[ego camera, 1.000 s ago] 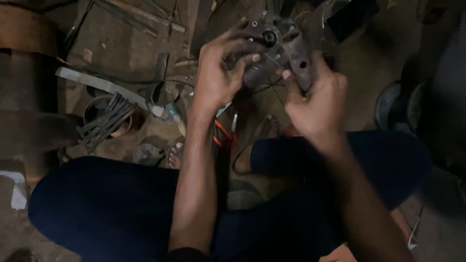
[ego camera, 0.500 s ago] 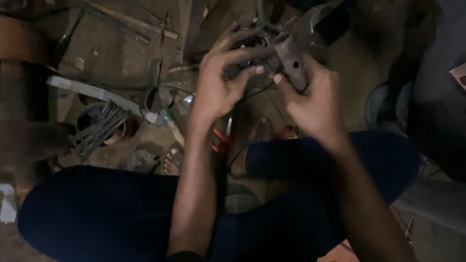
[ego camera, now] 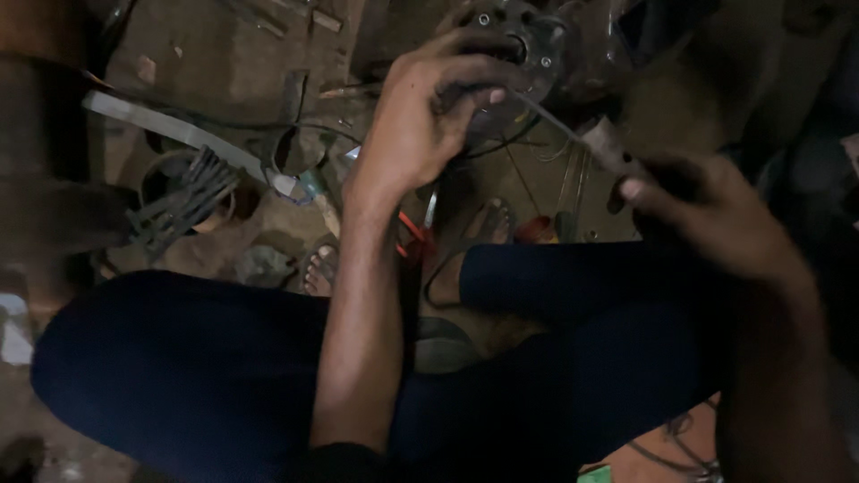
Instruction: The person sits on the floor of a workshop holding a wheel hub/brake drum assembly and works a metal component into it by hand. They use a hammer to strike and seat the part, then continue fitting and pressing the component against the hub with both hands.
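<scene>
Above the crossed knees, left hand [ego camera: 420, 125] curls over a round metal hub [ego camera: 523, 49], fingers clamped on its rim. Right hand [ego camera: 707, 215], well apart, grips a thin metal tool [ego camera: 591, 134] angled toward the hub.

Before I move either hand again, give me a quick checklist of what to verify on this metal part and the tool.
1. Left hand has a grip on the round metal part: ok.
2. Right hand holds the thin tool: ok.
3. Tool tip seated on the part: cannot tell, blurred.
4. Part's bolts all present: cannot tell.
5. Sandalled feet away from the tool: ok.
</scene>
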